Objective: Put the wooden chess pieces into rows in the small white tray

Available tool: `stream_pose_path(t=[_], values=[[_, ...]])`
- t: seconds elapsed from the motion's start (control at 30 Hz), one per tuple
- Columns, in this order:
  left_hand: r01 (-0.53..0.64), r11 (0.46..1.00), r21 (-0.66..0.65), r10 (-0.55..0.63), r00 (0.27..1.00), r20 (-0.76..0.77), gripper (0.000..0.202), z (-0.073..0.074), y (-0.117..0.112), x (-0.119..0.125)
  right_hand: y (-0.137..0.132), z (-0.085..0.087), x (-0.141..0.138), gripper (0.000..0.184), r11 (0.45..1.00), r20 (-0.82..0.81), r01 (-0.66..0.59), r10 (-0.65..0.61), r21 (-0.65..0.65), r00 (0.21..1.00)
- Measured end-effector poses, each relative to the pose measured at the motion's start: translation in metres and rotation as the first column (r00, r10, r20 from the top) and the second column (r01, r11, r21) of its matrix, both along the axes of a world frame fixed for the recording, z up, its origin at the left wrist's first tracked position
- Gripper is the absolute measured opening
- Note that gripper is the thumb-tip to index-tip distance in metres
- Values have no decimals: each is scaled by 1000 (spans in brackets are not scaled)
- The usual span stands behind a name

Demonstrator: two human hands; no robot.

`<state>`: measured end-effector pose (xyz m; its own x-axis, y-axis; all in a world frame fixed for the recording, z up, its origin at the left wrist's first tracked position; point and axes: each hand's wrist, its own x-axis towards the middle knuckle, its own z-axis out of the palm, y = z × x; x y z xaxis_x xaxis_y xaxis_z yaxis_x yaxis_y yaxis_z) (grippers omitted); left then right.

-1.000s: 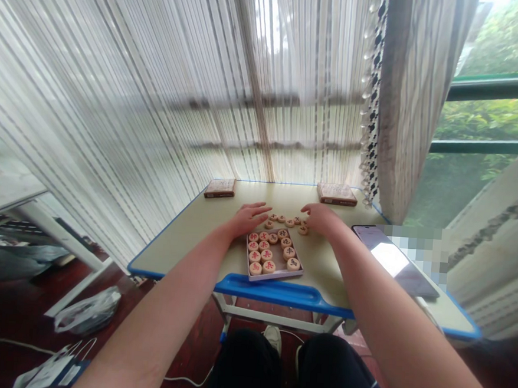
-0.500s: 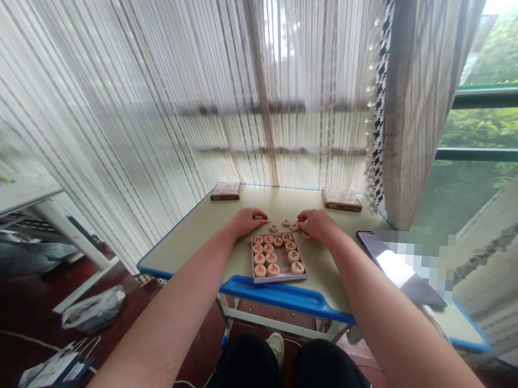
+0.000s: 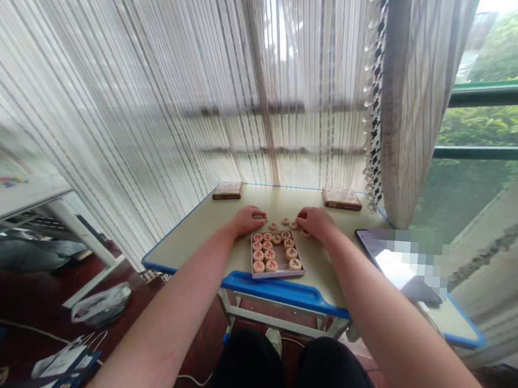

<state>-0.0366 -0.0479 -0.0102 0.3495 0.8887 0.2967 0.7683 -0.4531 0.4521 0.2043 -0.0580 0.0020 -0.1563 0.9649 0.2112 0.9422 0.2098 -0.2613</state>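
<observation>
A shallow tray [image 3: 298, 273] lies on the small desk [image 3: 203, 231], holding several round wooden chess pieces [image 3: 269, 255] with red or dark characters. A few loose pieces [image 3: 280, 224] lie on the desk just beyond the tray. My left hand [image 3: 248, 220] rests at the tray's far left corner, fingers curled in a pinch on a loose piece. My right hand [image 3: 314, 221] rests at the far right corner, fingers curled over loose pieces.
Two flat wooden box halves sit at the desk's far edge, one on the left [image 3: 227, 190] and one on the right [image 3: 341, 198]. A phone [image 3: 396, 265] lies at the right. A striped curtain [image 3: 181, 94] hangs behind. A blue tray [image 3: 279, 290] rims the near edge.
My left hand went from flat and spread to curled in a pinch by the loose pieces. My right hand curled in closer too. The view shifted slightly.
</observation>
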Motion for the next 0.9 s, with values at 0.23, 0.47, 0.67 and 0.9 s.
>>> stream_pose_path(t=[0.23, 0.47, 0.67, 0.9], values=[[-25, 1000, 18, 24, 999, 32, 53, -5, 5, -1, -1, 0, -3, 27, 989, -32, -65, 70, 130, 997], [-5, 1000, 8, 3, 982, 186, 40, -2, 2, 4, -17, 8, -20, 25, 935, -87, -202, 236, 291, 968], [67, 997, 43, -79, 900, 429, 41, 12, -12, 14, -26, 11, -33, 28, 948, -471, -247, 315, 201, 824], [139, 988, 69, -155, 906, 395, 37, 16, -21, 24, -32, 17, -37, 31, 976, -759, -204, 81, -69, 646]])
